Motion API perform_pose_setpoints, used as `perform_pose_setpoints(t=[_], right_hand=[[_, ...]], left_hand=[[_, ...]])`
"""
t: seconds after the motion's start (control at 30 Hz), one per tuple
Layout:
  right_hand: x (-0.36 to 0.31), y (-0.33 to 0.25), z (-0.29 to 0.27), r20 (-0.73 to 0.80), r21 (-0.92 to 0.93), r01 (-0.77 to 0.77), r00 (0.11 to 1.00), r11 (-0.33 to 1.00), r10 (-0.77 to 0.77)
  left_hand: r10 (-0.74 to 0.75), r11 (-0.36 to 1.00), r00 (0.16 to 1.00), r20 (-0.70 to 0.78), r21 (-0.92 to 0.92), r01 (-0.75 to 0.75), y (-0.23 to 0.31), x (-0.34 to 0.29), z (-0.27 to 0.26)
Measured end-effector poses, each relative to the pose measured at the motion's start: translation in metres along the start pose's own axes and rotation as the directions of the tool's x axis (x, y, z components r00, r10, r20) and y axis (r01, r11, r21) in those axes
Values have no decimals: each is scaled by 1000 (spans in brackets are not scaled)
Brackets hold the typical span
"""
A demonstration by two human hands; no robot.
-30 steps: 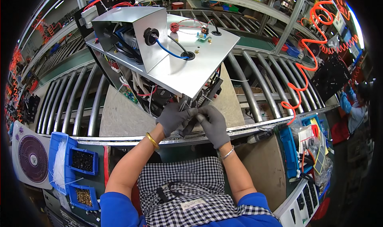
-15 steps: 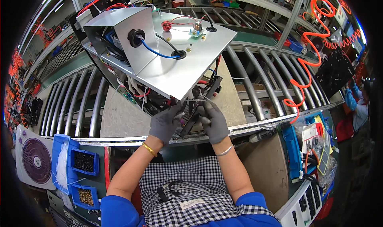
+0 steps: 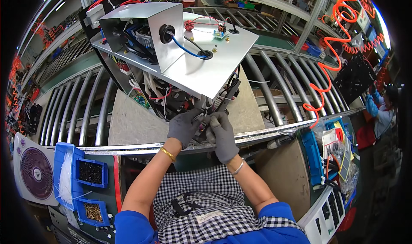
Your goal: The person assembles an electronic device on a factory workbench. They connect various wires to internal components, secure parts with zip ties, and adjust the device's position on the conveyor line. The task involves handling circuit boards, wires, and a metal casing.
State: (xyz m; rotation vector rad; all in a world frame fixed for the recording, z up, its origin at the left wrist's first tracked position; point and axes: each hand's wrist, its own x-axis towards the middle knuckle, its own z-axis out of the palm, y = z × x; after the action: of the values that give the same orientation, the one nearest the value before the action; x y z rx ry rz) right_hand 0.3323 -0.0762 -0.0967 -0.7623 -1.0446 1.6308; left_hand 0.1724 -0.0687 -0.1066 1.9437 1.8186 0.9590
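A silver sheet-metal chassis (image 3: 193, 76) stands at an angle on a pale board (image 3: 133, 128), its wiring and circuit parts showing below the top plate. Both my hands wear grey gloves and meet under its front corner, among dark parts and wires. My left hand (image 3: 185, 127) is closed, thumb and fingers pinched at the wire bundle. Close beside it, my right hand (image 3: 223, 136) has its fingers curled together. What lies between the fingertips is too small and hidden to name. A thin white strip (image 3: 226, 98) sticks out just above my right fingers.
Roller conveyors (image 3: 287, 85) run to both sides. On the left are a fan (image 3: 36, 173), a blue bin of white strips (image 3: 65, 175) and bins of black parts (image 3: 91, 173) and brass-coloured screws (image 3: 92, 211). An orange coiled hose (image 3: 324, 68) hangs at right; a co-worker (image 3: 382, 111) stands beyond.
The chassis has turned slightly and shifted right in view. My hands have moved closer together, the right one lower with its fingers more curled.
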Motion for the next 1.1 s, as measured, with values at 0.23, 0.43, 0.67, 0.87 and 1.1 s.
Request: perform_pose_setpoints(t=[0.23,0.43,0.67,0.87,1.1], right_hand=[[4,5,9,-5,23,-33,999,999,33],[43,2,-34,-189,-81,107,975,991,-121],[49,8,-53,-150,-279,163,966,946,-211],[51,-3,-60,-173,-277,51,980,959,-102],[102,-26,-78,129,-148,-303,938,941,322]], left_hand=[[-34,999,998,49,11,34,-11,5,3],[1,998,1000,27,-56,0,-12,-1,0],[-28,998,999,21,-55,29,-4,-6,0],[-32,999,999,-17,-22,31,-2,-11,7],[-49,998,997,-56,-39,47,7,-13,2]])
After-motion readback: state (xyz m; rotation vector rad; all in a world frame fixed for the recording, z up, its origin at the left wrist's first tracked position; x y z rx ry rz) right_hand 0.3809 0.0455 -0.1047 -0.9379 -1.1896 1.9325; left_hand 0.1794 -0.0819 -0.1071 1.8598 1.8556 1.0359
